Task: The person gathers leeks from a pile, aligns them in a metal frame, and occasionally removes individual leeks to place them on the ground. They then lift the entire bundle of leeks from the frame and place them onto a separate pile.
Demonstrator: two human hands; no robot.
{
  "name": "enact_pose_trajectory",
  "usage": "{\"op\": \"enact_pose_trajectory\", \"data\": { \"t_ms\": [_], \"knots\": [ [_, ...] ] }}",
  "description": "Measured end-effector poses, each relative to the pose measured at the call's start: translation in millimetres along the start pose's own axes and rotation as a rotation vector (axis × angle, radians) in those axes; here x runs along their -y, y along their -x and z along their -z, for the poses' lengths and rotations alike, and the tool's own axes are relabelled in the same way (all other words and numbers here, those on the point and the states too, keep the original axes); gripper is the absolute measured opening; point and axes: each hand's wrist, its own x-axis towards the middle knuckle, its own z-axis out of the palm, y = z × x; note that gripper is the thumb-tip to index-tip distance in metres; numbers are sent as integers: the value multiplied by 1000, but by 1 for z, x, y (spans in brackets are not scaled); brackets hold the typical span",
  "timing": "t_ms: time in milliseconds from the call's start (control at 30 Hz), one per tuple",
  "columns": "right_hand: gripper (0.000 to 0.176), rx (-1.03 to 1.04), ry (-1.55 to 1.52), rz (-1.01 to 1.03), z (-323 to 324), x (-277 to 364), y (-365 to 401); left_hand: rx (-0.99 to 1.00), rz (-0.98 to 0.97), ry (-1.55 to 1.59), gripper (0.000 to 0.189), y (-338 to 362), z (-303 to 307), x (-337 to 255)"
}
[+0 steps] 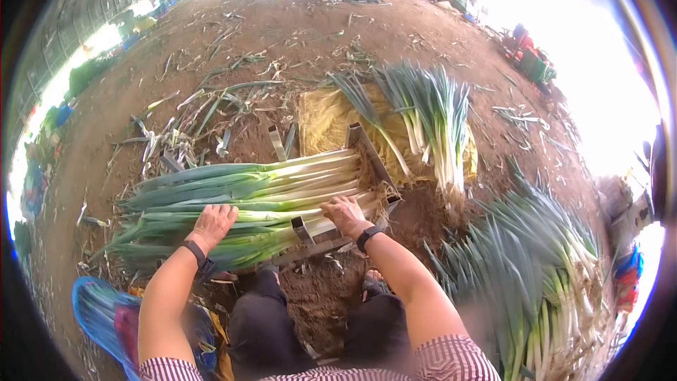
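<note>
A thick row of long green onions (pixel 282 182) lies crosswise in a low metal frame (pixel 303 231), leaves to the left and white root ends to the right. On the leafy part, my left hand (pixel 214 226) has its fingers curled over the stalks. Closer to the roots, my right hand (pixel 345 216) is closed over the white stems, near a short upright post of the frame. The undersides of both hands are hidden. Roots hang against the frame's right end bar (pixel 375 159).
Behind the frame, a yellow sack (pixel 321 123) carries a smaller bunch of green onions (pixel 430 109). A large pile of green onions (pixel 522 275) lies at right. Leaf scraps (pixel 169 137) litter the soil at left. A blue plastic bag (pixel 106 317) is beside my left arm.
</note>
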Motion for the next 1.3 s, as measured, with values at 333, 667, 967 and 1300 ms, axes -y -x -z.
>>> {"op": "enact_pose_trajectory", "data": {
  "t_ms": [333, 667, 967, 1300],
  "knots": [
    [26, -117, 1, -11, 7, -33, 10, 311, 51, 41, 34, -8, 28, 6],
    [19, -45, -295, -102, 5, -50, 12, 424, 88, 9, 16, -10, 37, -17],
    [16, -56, -265, -191, -2, -45, 23, 413, 248, -134, 15, -22, -2, -43],
    [27, -188, -162, -163, -39, -59, 33, 504, 416, 210, 51, -15, -2, -49]
  ]
}}
